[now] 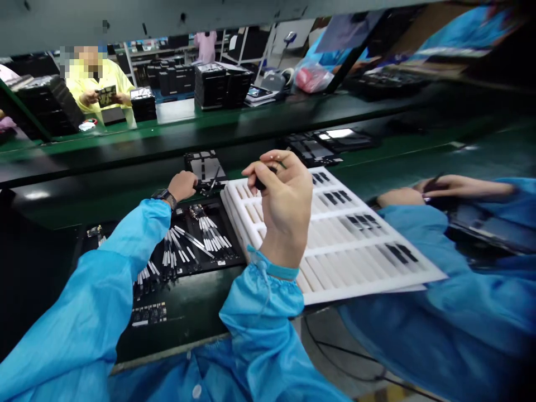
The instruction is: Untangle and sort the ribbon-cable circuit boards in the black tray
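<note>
My right hand point(287, 198) is raised over the left part of a white foam tray point(377, 290). Its fingers are curled round a small black object point(263, 180), too covered to name. My left hand point(183, 186), with a watch on its wrist, is at the left edge of an opened tablet-like device point(205, 166); its fingers are mostly hidden. A thin strip point(216, 176) sticks up from that device. Rows of slots divide the foam tray, and several black parts point(360, 222) lie in its right-hand slots.
Below my left hand, a black tray point(232, 258) carries several fanned-out white-tipped flex strips. A small circuit strip point(149, 314) lies nearer me. At right are a co-worker's hands point(444, 190). More opened devices point(312, 148) lie behind the foam tray; black stacks point(218, 86) stand beyond.
</note>
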### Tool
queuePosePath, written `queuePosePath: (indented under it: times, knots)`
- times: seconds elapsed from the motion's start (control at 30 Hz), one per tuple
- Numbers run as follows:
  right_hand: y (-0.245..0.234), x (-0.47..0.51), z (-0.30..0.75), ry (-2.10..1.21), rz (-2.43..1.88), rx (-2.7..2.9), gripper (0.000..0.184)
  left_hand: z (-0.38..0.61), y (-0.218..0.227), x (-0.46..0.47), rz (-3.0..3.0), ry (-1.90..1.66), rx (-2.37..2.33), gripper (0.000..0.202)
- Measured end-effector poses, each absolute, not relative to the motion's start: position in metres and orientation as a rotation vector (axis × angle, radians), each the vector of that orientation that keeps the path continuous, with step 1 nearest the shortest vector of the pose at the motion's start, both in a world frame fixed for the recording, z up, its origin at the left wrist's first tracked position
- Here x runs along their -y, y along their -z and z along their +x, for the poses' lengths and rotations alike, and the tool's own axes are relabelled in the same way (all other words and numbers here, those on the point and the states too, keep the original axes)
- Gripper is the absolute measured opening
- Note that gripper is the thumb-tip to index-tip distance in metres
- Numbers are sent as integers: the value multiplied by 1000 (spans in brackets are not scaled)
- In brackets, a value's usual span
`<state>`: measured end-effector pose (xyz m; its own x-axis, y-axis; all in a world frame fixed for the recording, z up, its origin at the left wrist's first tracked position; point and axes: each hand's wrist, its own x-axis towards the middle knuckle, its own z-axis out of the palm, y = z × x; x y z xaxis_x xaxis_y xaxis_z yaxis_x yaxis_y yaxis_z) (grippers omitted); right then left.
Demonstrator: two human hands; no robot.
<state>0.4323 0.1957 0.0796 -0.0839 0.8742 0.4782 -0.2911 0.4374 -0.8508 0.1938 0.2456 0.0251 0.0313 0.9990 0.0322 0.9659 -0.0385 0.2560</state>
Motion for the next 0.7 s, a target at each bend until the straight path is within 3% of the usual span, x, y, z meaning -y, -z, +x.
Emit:
queuePosePath:
  times: [0.17,0.43,0.7]
  knots:
    - [-80,-195,441,-1086,-607,1281,23,223,-14,-285,2090,-271,-2052,16]
    - [-78,-197,446,-1116,-667,1236,16,238,9,-319,1912,-274,-2150,27]
    - [-78,-196,448,-1099,-705,1236,13,221,-13,-306,1911,-391,-1888,9]
